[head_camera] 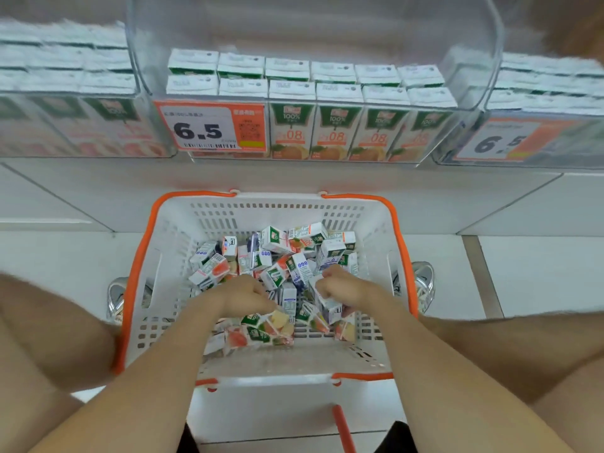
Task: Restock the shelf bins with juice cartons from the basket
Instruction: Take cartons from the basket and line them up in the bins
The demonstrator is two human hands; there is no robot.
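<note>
A white basket [170, 243] with an orange rim sits on the floor between my knees, holding several small juice cartons [277, 238] in a loose heap. Both hands are down inside it. My left hand [243, 295] is curled over cartons near the middle of the heap; what its fingers hold is hidden. My right hand [340, 286] grips a white carton [328, 304] at the right of the heap. Above, the clear middle shelf bin [470, 93] holds two rows of upright orange-juice cartons [336, 132].
Clear bins of cartons stand to the left [81, 93] and right [539, 103] of the middle one. Price tags reading 6.5 hang on the middle bin [209, 127] and right bin [503, 142]. My shoes [421, 282] flank the basket. An orange handle [343, 429] lies near my body.
</note>
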